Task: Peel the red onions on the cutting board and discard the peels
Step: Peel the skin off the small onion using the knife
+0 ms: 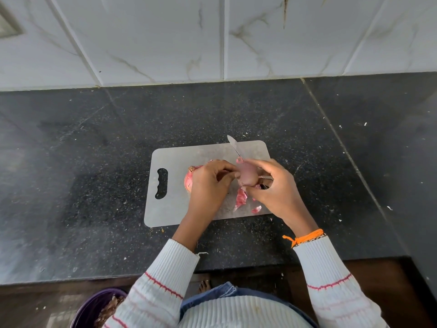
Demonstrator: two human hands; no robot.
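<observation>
Both hands pinch a peeled red onion [247,175] over the cutting board [175,185]: left hand [209,183] at 9 o'clock, right hand [275,190] at 3. No legible writing.

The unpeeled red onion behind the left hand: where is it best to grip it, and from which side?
Probably around its round middle, coming from above and the left. The unpeeled red onion lies on the cutting board with its dry tip pointing away; the left hand covers its right side, so only the left flank is free.

Two hands [238,183], two red onions [247,174], one knife [234,145], one cutting board [175,204], one purple bucket [94,306]
</observation>
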